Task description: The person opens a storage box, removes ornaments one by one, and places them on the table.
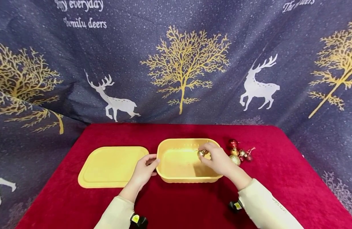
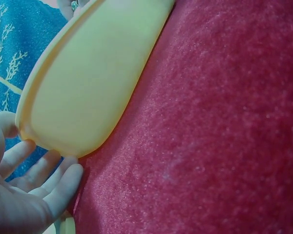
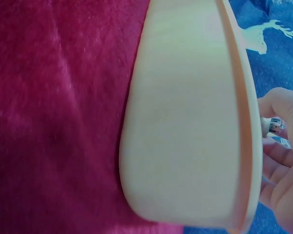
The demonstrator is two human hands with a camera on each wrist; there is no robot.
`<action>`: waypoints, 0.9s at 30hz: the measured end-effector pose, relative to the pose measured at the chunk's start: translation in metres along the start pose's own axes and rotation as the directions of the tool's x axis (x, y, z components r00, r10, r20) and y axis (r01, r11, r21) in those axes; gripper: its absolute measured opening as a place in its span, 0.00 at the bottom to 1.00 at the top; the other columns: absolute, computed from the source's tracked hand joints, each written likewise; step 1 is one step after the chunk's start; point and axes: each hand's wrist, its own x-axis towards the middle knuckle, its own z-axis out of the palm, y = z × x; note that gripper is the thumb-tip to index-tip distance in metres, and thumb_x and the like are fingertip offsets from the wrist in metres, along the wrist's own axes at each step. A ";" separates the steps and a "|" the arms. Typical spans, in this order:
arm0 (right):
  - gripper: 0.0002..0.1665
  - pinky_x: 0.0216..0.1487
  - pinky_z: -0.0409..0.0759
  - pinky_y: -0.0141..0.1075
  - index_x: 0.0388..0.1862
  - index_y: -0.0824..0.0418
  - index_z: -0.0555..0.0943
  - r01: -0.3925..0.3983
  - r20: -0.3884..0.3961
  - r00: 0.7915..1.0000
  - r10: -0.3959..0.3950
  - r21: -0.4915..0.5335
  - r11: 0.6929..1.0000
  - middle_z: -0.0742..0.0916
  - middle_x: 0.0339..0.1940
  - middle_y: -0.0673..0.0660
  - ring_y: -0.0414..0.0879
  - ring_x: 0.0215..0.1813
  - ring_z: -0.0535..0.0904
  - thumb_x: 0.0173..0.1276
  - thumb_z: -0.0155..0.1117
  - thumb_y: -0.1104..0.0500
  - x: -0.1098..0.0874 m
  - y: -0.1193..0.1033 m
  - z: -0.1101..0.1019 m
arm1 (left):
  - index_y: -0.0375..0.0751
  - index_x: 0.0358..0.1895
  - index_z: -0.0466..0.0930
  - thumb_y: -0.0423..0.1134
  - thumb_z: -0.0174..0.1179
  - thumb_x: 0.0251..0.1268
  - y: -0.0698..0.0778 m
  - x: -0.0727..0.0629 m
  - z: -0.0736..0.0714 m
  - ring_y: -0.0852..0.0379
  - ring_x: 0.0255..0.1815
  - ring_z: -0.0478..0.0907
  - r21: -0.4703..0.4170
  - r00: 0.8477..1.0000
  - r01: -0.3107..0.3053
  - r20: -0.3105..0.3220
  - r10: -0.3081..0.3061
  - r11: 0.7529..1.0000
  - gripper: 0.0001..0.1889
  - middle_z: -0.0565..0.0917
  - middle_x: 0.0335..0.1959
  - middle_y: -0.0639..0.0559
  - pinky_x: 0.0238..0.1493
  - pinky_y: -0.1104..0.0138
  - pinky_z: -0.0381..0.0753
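A yellow plastic box (image 1: 178, 180) without its lid stands on the table. At its left end my left hand (image 1: 145, 168) holds the rim, thumb at the top edge and fingers against the outer end wall (image 2: 68, 122). Over the right part of the box my right hand (image 1: 216, 157) pinches a small shiny gold Christmas bauble (image 1: 201, 153) between thumb and fingers, inside the rim's outline. The right wrist view shows the bauble's metal cap (image 3: 275, 126) between the fingers, beyond the box's front wall (image 3: 185, 117).
A flat yellow lid (image 1: 113, 167) lies left of the box. Right of the box is a cluster of red and gold baubles, among them a glittery gold bauble (image 1: 235, 160) and a red bauble (image 1: 232, 143). Red cloth (image 1: 184, 206) covers the table; a dark printed curtain (image 1: 210, 108) hangs behind.
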 end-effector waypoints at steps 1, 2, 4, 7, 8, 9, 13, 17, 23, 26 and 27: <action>0.12 0.41 0.80 0.34 0.40 0.62 0.80 -0.006 -0.012 1.000 0.006 0.004 1.000 0.83 0.36 0.52 0.43 0.39 0.79 0.56 0.68 0.63 -0.001 0.001 -0.002 | 0.34 0.59 0.73 0.38 0.57 0.67 0.000 0.000 0.000 0.51 0.45 0.79 0.001 1.000 0.000 0.001 0.000 1.000 0.20 0.79 0.50 0.37 0.39 0.57 0.85; 0.12 0.40 0.80 0.34 0.41 0.62 0.81 -0.018 -0.023 1.000 0.018 0.006 1.000 0.83 0.36 0.52 0.43 0.39 0.79 0.57 0.68 0.62 -0.003 0.002 -0.005 | 0.34 0.59 0.73 0.38 0.57 0.67 0.000 -0.001 0.000 0.51 0.45 0.79 0.002 1.000 0.000 0.001 0.000 1.000 0.20 0.79 0.50 0.37 0.39 0.57 0.85; 0.12 0.38 0.79 0.34 0.41 0.61 0.81 -0.048 -0.042 0.998 0.048 0.013 0.999 0.84 0.36 0.52 0.43 0.39 0.80 0.57 0.68 0.62 -0.005 0.004 -0.010 | 0.35 0.59 0.73 0.39 0.57 0.67 0.000 -0.001 0.000 0.50 0.45 0.79 0.004 1.000 0.000 0.001 0.000 1.000 0.20 0.80 0.50 0.37 0.39 0.58 0.85; 0.11 0.36 0.79 0.36 0.41 0.59 0.81 -0.084 -0.065 0.994 0.085 0.011 0.996 0.84 0.36 0.51 0.43 0.38 0.80 0.58 0.68 0.61 -0.009 0.007 -0.017 | 0.35 0.59 0.73 0.39 0.57 0.67 0.001 -0.002 0.000 0.50 0.45 0.79 0.010 1.000 0.002 -0.002 -0.002 1.000 0.20 0.80 0.50 0.38 0.38 0.59 0.85; 0.11 0.35 0.79 0.35 0.40 0.59 0.82 -0.089 -0.076 0.993 0.089 0.009 0.996 0.84 0.35 0.51 0.43 0.38 0.80 0.58 0.68 0.62 -0.011 0.009 -0.019 | 0.35 0.59 0.73 0.39 0.57 0.67 0.001 -0.002 0.000 0.50 0.46 0.79 0.011 1.000 0.002 -0.002 -0.002 1.000 0.20 0.80 0.50 0.38 0.38 0.59 0.85; 0.10 0.34 0.79 0.36 0.40 0.59 0.82 -0.096 -0.085 0.992 0.097 0.009 0.995 0.84 0.34 0.51 0.43 0.36 0.80 0.58 0.68 0.62 -0.012 0.011 -0.021 | 0.35 0.59 0.73 0.39 0.57 0.67 0.001 -0.002 0.000 0.49 0.46 0.79 0.011 1.000 0.003 -0.003 -0.003 1.000 0.20 0.80 0.50 0.38 0.38 0.59 0.85; 0.13 0.34 0.81 0.37 0.41 0.62 0.81 -0.122 -0.122 0.985 0.123 0.014 0.992 0.84 0.35 0.53 0.46 0.34 0.81 0.55 0.69 0.65 -0.020 0.018 -0.031 | 0.35 0.59 0.73 0.38 0.57 0.67 0.002 -0.002 0.000 0.50 0.46 0.79 0.011 1.000 0.007 -0.003 -0.007 1.000 0.19 0.80 0.50 0.37 0.39 0.58 0.85; 0.17 0.33 0.82 0.37 0.42 0.64 0.80 -0.165 -0.145 0.975 0.168 0.030 0.986 0.84 0.33 0.55 0.46 0.32 0.81 0.52 0.69 0.68 -0.028 0.023 -0.041 | 0.35 0.58 0.74 0.38 0.57 0.67 0.001 -0.001 0.001 0.51 0.45 0.79 0.013 1.000 0.004 -0.002 -0.004 1.000 0.19 0.80 0.50 0.36 0.39 0.58 0.85; 0.17 0.28 0.79 0.29 0.42 0.63 0.79 -0.220 -0.147 0.964 0.222 0.027 0.975 0.84 0.29 0.54 0.39 0.28 0.78 0.52 0.70 0.67 -0.040 0.033 -0.054 | 0.35 0.57 0.74 0.38 0.57 0.66 0.001 0.000 0.000 0.51 0.44 0.79 0.019 1.000 0.001 -0.007 -0.001 1.000 0.18 0.80 0.48 0.38 0.38 0.59 0.85; 0.15 0.28 0.79 0.31 0.40 0.63 0.80 -0.234 -0.157 0.959 0.235 0.024 0.972 0.86 0.30 0.55 0.37 0.28 0.77 0.52 0.70 0.68 -0.046 0.038 -0.059 | 0.35 0.57 0.74 0.38 0.57 0.66 0.000 0.001 0.001 0.51 0.44 0.79 0.019 1.000 0.002 -0.008 -0.002 1.000 0.18 0.80 0.49 0.37 0.38 0.59 0.85; 0.15 0.28 0.79 0.31 0.39 0.63 0.80 -0.241 -0.165 0.957 0.240 0.015 0.971 0.86 0.30 0.55 0.36 0.27 0.77 0.51 0.71 0.68 -0.048 0.040 -0.061 | 0.34 0.57 0.74 0.38 0.57 0.66 0.000 0.001 0.001 0.51 0.44 0.79 0.018 1.000 0.002 -0.008 -0.002 1.000 0.18 0.80 0.49 0.37 0.38 0.59 0.85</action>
